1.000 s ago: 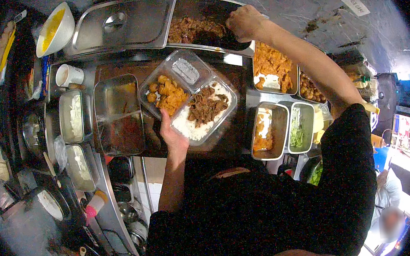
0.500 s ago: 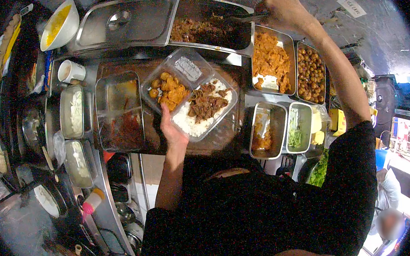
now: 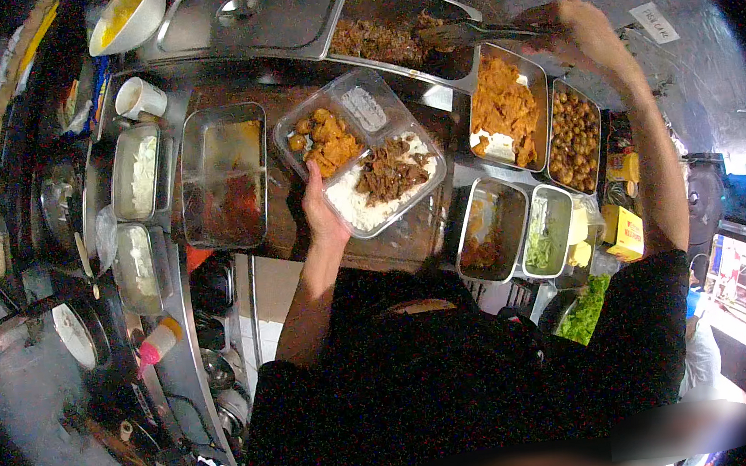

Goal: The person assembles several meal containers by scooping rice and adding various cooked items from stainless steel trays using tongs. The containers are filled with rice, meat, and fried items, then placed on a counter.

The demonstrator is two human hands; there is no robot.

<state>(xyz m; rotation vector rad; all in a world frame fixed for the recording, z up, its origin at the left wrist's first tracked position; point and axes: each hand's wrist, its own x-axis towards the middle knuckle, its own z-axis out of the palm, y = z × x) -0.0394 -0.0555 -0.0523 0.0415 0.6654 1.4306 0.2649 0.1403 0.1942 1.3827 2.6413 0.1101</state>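
Note:
My left hand (image 3: pixel 327 219) grips a clear takeaway container (image 3: pixel 439 174) by its near left edge. The container is tilted in the view; one compartment holds white rice (image 3: pixel 355 210) topped with shredded brown meat (image 3: pixel 394 171). Another has orange saucy food (image 3: pixel 334 148) with small round brown pieces, and the third has only a pale patch. At the upper right, my right hand (image 3: pixel 581 30) is closed round dark tongs (image 3: pixel 497 30). Their tips reach into the steel tray (image 3: pixel 407 67) of shredded brown meat, with some meat at the tips.
Trays of orange food (image 3: pixel 503 97) and small round brown food (image 3: pixel 573 140) stand to the right, above trays with sauce (image 3: pixel 485 241) and chopped greens (image 3: pixel 542 240). A lidded tray (image 3: pixel 240 36) and a bowl (image 3: pixel 132 19) are at the far left. A squeeze bottle (image 3: pixel 161 340) lies left.
The right hand has drawn back to the right, and more of the tongs shows, with meat at their tips. The left hand still holds the container; the whole view has shifted slightly.

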